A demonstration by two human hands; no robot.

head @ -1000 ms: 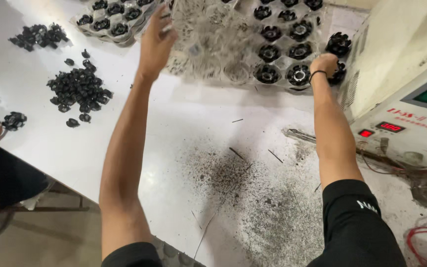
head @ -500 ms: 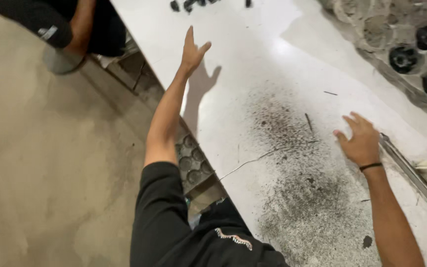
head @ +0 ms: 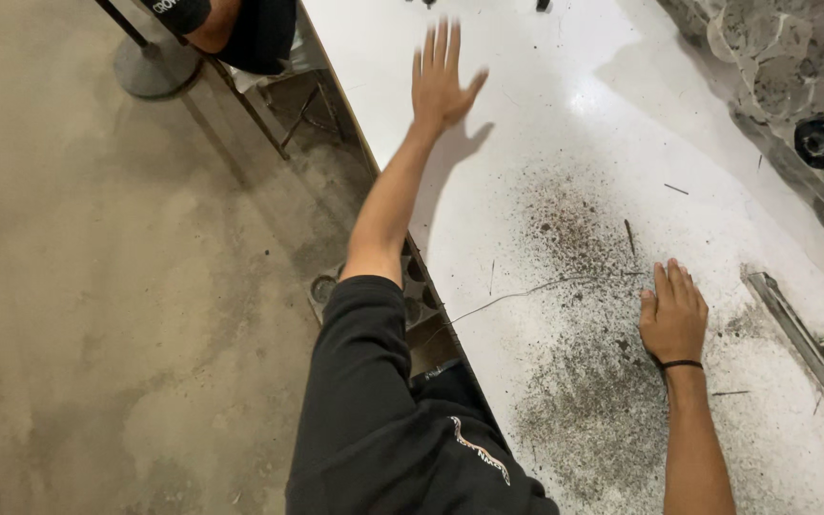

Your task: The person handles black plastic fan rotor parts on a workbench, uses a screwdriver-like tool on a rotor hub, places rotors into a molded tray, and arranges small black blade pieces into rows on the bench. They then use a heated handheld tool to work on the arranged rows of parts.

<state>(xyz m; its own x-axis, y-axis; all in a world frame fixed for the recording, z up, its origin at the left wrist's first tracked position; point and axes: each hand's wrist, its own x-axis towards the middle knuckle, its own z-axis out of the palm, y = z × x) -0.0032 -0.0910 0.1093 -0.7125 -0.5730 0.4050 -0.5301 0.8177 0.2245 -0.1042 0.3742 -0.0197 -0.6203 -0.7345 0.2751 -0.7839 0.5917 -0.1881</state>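
Bare concrete floor (head: 97,315) fills the left half of the view, and a white table (head: 545,105) runs along the right, its middle smeared with dark gritty dust (head: 584,372). The right hand (head: 674,313) lies flat, palm down, on that dusty patch, fingers straight and close together, grasping nothing; a thin black band circles its wrist. The left hand (head: 439,76) is raised over the table's near edge, fingers spread and loose, blurred, so whether it touches the surface cannot be told. A clear plastic tray (head: 774,86) with round black parts (head: 817,141) in its cups sits at the top right, cut off by the frame and hard to read. A metal rail (head: 798,339) lies just right of the right hand. Another person's sleeve (head: 240,24) shows at the top edge, mostly out of frame.
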